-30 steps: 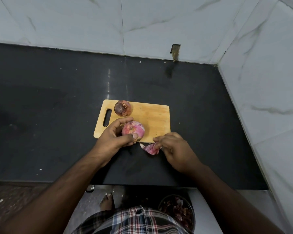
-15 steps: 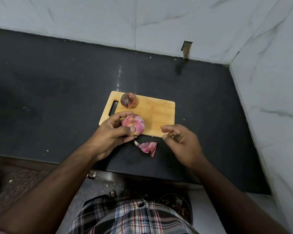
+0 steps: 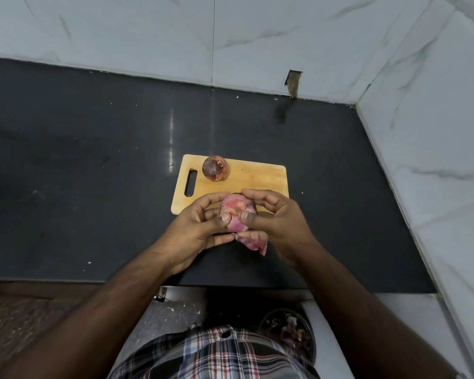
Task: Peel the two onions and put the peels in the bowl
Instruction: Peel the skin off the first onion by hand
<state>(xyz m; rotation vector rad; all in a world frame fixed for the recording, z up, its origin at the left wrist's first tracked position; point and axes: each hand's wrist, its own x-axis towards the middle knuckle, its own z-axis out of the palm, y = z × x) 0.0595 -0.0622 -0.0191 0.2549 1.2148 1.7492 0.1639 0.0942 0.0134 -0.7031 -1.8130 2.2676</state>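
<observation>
The partly peeled pink onion [image 3: 237, 212] is held over the near edge of the wooden cutting board [image 3: 253, 177], one cut end turned up toward the camera. The left hand [image 3: 195, 231] and the right hand [image 3: 278, 220] curl around it from either side, both thumbs pressed on that end. A loose peel [image 3: 253, 242] lies beneath on the dark counter [image 3: 93, 173]. The unpeeled onion [image 3: 215, 168] rests at the board's far edge, near its handle slot. A bowl [image 3: 290, 328] holding peels sits below the counter's near edge.
</observation>
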